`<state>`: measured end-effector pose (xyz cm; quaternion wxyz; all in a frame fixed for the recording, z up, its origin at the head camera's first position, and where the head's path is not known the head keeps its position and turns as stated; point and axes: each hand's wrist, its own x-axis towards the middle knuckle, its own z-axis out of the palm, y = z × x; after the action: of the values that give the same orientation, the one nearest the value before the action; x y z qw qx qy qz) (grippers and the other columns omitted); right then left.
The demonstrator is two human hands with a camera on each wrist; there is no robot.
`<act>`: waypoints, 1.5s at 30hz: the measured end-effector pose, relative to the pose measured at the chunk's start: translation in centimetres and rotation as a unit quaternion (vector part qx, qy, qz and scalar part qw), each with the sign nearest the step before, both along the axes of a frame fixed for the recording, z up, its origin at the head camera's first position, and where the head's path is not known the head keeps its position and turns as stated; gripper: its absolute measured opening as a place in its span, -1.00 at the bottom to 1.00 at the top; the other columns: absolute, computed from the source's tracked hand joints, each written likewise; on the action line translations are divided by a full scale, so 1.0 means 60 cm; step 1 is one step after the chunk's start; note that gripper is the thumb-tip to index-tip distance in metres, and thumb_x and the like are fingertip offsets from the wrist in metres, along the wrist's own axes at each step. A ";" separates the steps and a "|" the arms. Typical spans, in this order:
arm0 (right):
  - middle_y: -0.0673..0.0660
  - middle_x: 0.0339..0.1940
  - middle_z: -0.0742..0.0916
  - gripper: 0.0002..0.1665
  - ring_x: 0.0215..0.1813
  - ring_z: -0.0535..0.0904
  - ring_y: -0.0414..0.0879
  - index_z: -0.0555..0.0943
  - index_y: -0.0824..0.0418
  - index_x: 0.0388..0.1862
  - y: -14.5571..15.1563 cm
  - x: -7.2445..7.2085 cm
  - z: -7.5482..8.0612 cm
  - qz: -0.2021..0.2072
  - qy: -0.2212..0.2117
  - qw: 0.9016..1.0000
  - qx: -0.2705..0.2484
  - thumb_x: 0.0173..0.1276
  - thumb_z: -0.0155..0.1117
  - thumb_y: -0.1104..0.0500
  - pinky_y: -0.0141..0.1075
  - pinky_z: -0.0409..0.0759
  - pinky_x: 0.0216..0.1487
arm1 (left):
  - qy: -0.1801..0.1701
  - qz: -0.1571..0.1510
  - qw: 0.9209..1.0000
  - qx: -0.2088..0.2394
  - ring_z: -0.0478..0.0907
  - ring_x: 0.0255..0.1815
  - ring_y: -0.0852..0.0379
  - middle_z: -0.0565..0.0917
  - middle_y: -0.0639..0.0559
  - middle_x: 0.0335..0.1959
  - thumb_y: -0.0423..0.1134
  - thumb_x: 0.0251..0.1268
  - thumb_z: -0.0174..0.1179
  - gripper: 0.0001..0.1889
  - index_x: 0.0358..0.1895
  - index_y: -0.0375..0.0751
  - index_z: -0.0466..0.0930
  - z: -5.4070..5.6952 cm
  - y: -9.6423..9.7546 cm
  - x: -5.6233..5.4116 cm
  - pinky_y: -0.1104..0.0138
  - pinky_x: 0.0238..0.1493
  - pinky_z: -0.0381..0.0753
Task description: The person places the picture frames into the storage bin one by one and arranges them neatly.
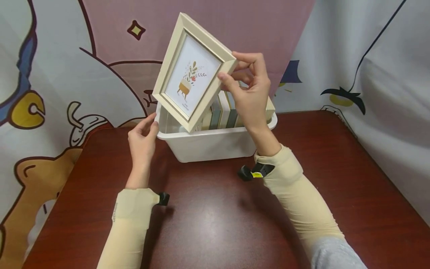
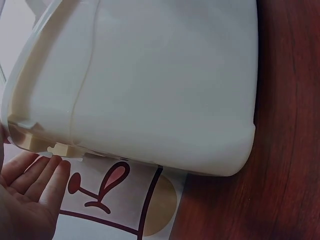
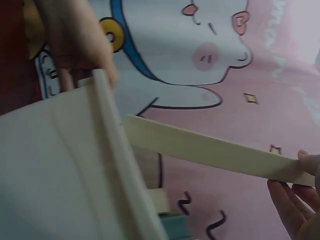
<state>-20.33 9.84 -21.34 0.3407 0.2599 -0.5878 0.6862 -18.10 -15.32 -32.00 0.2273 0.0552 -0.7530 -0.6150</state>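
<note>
A cream picture frame [image 1: 193,73] with a plant print is held tilted above a white plastic bin [image 1: 211,144]. My right hand [image 1: 250,87] pinches the frame at its right corner, thumb on the front and fingers behind. The right wrist view shows the frame edge-on [image 3: 210,152] between thumb and fingers. At the bin's left end, my left hand [image 1: 142,140] holds the rim. In the left wrist view, its fingers [image 2: 37,180] lie beside the rim, and the thumb is mostly hidden. Several upright book-like items [image 1: 223,112] stand inside the bin, partly covered by the frame and right hand.
The bin stands at the back of a dark red-brown table [image 1: 208,209]. Behind it hangs a cloth printed with cartoon figures [image 1: 114,33]. Both forearms wear cream sleeves with black wrist cameras; the right camera [image 1: 246,173] sits over the table near the bin.
</note>
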 end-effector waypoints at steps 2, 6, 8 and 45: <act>0.03 -0.27 0.66 -0.53 -0.34 0.72 -0.13 0.49 0.44 0.09 -0.007 -0.007 -0.011 -0.012 0.006 1.000 0.022 0.21 0.42 0.42 -0.23 0.78 -0.30 | 0.002 -0.001 1.000 0.001 0.63 -0.12 0.43 0.72 -0.16 0.10 -0.23 0.38 0.15 -0.66 0.16 -0.18 0.68 0.000 0.001 0.000 0.61 -0.08 0.58; 0.15 -0.26 0.67 -0.52 -0.33 0.72 -0.15 0.50 0.46 0.07 -0.018 -0.019 -0.029 -0.057 0.013 0.995 0.076 0.22 0.45 0.35 -0.30 0.76 -0.34 | 0.009 -0.005 1.000 0.006 0.63 -0.13 0.45 0.72 -0.19 0.09 -0.25 0.37 0.15 -0.66 0.15 -0.19 0.68 -0.001 0.001 0.000 0.62 -0.09 0.57; 0.22 -0.25 0.67 -0.52 -0.32 0.72 -0.13 0.51 0.44 0.05 -0.022 -0.022 -0.037 -0.089 0.008 0.990 0.106 0.22 0.47 0.31 -0.37 0.73 -0.37 | 0.014 -0.006 1.000 0.009 0.63 -0.15 0.47 0.72 -0.20 0.09 -0.25 0.37 0.15 -0.66 0.15 -0.20 0.68 -0.002 0.000 -0.001 0.62 -0.09 0.57; 0.04 -0.31 0.73 -0.50 -0.12 0.43 0.06 0.50 0.14 -0.23 -0.091 -0.002 -0.099 -0.241 -0.035 0.805 0.541 0.06 0.59 -0.06 -0.16 0.41 -0.02 | 0.012 -0.001 1.000 0.013 0.63 -0.20 0.49 0.72 -0.24 0.08 -0.25 0.37 0.15 -0.66 0.15 -0.20 0.68 -0.003 0.002 0.000 0.64 -0.11 0.57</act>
<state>-20.46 4.38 -27.28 0.2788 0.2281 -0.9187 0.1617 -18.10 -15.22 -32.21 0.2349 0.0501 -0.7423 -0.6255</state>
